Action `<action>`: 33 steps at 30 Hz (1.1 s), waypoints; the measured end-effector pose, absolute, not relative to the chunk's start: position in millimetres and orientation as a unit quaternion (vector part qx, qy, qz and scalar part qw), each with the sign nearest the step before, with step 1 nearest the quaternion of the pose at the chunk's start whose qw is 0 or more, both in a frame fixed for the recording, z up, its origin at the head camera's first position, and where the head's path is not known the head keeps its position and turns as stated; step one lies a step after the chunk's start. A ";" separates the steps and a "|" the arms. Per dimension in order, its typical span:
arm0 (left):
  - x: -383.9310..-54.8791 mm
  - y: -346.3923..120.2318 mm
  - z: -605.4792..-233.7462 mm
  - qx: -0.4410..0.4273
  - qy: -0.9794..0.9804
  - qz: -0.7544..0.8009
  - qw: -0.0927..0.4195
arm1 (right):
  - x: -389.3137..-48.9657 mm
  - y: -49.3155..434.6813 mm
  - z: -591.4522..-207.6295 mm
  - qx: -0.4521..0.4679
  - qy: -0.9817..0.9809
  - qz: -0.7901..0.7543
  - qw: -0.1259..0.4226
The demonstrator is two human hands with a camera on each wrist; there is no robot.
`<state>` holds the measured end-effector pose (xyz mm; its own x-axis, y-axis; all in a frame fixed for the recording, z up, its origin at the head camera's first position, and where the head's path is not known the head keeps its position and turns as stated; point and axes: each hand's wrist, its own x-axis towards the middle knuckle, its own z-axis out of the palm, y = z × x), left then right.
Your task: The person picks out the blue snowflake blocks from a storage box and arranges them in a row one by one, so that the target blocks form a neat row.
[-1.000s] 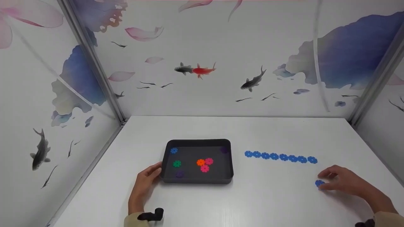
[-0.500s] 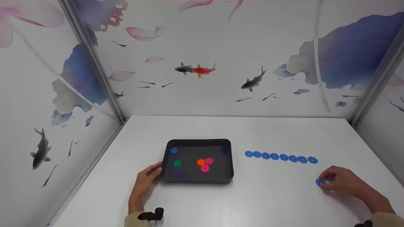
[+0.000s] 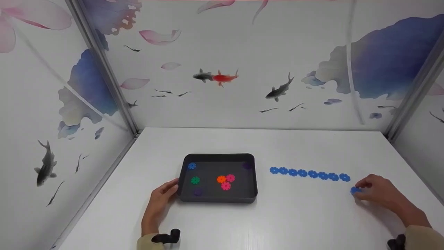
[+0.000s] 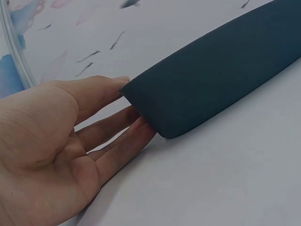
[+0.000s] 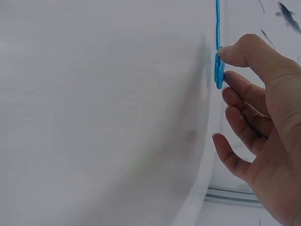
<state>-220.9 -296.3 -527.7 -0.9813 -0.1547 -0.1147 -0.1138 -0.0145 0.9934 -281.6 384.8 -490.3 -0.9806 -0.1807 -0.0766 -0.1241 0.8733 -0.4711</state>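
My left hand (image 3: pixel 159 201) is at the left side of a dark rectangular tray (image 3: pixel 222 200). In the left wrist view the thumb tip lies at the rim of the tray (image 4: pixel 211 80), and the other fingers extend, nearly straight, against its end wall. Inside the tray lie several flower-shaped plastic discs, among them an orange disc (image 3: pixel 221 179), a green disc (image 3: pixel 195 180) and a blue disc (image 3: pixel 191 166). My right hand (image 3: pixel 380 194) pinches another blue flower-shaped disc (image 3: pixel 354 190) between thumb and index finger, seen edge-on as a blue disc (image 5: pixel 218 70) in the right wrist view.
A row of blue flower-shaped discs (image 3: pixel 302 173) stretches across the white table (image 3: pixel 295 222), right of the tray; its right end is just beyond my right hand. Printed panels form a back wall (image 3: pixel 222 107) and side walls around the table.
My right hand has moved away from me, toward the right end of the blue row, with the blue disc still pinched. The left hand and tray stay in place.
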 end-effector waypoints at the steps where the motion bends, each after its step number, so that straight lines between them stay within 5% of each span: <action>1: -220.8 -297.0 -528.2 0.096 -0.702 -0.706 0.015 | -283.8 385.7 -489.1 -0.075 0.966 -0.240 0.059; 33: -220.0 -297.1 -527.5 0.101 -0.711 -0.696 0.013 | -319.6 394.9 -493.5 -0.034 0.962 -0.263 0.064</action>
<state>-220.0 -297.1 -527.5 -0.9791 -0.1626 -0.1221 -0.1256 0.0111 0.9920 -319.6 394.9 -493.5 -0.9894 -0.0988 -0.1060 -0.0311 0.8593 -0.5105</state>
